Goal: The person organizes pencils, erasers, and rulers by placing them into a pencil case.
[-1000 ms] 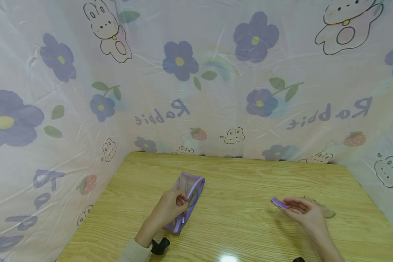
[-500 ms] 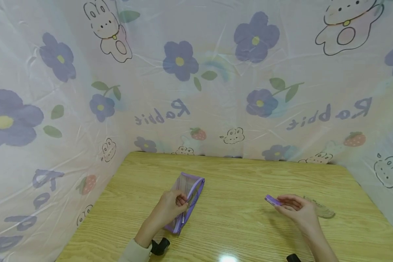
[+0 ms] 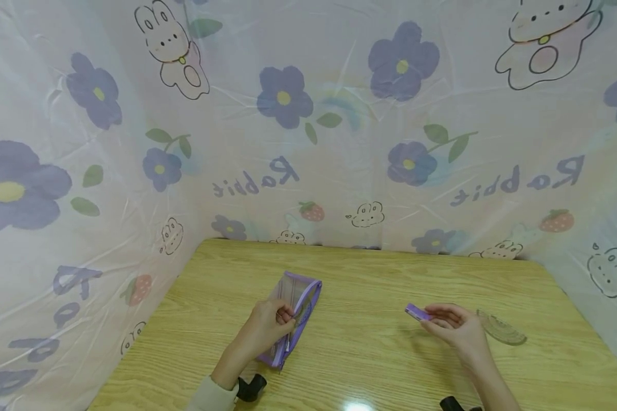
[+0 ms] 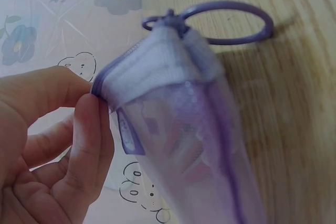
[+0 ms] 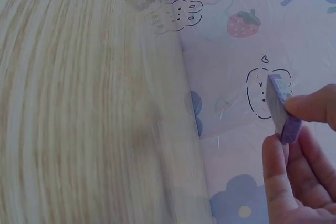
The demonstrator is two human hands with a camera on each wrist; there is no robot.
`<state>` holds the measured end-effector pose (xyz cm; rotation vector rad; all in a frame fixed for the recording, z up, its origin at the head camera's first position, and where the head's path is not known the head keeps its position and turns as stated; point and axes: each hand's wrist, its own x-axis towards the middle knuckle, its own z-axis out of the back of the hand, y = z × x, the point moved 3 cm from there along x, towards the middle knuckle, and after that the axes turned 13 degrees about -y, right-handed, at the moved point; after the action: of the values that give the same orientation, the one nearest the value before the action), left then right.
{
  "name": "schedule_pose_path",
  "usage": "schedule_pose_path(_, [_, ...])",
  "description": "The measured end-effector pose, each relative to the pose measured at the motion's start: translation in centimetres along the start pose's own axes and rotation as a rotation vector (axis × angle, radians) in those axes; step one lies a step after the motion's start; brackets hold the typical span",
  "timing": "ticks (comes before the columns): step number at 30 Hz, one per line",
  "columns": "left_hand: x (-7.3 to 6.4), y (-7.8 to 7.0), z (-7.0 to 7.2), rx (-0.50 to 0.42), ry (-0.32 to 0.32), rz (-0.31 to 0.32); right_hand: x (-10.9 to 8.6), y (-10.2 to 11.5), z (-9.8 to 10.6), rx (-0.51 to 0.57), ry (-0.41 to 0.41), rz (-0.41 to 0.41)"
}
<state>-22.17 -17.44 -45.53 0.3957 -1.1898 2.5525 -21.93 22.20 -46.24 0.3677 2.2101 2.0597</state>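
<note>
My left hand (image 3: 272,322) pinches the zip edge of a see-through purple mesh pencil case (image 3: 307,331) between thumb and fingers. The case lies slanted on the table, left of the middle, its mouth parted. In the left wrist view, the pencil case (image 4: 173,124) shows a pale zip band and a purple ring (image 4: 268,24) at its end; vague coloured shapes show through the mesh. My right hand (image 3: 457,331) holds a small purple-and-white eraser (image 3: 416,311) by its end above the table, between thumb and fingertips. The right wrist view shows the eraser (image 5: 283,108) with a pale broad face.
A clear protractor (image 3: 501,327) lies flat on the wooden table (image 3: 370,285), right of my right hand. Cloth printed with flowers and rabbits (image 3: 339,125) hangs behind and at both sides. Black wrist-camera parts (image 3: 252,387) sit near my left wrist.
My right hand has moved steadily left with the eraser, toward the pencil case, and more of the protractor shows. My left hand keeps its hold on the zip edge.
</note>
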Motion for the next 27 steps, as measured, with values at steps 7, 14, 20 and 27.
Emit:
schedule_pose_path(7, [-0.1, 0.1, 0.1, 0.002, -0.005, -0.011, 0.0, -0.1, -0.8, 0.012, 0.01, 0.009])
schedule_pose_path(14, [-0.1, 0.1, 0.2, 0.003, 0.0, -0.013, 0.0, -0.2, -1.5, -0.013, 0.018, 0.018])
schedule_pose_path(20, [-0.2, -0.1, 0.3, -0.003, -0.003, -0.016, -0.1, -0.3, -2.1, -0.036, 0.023, 0.007])
schedule_pose_path(27, [-0.2, 0.0, 0.4, 0.003, -0.003, -0.024, -0.1, -0.5, -2.8, -0.052, 0.027, 0.005])
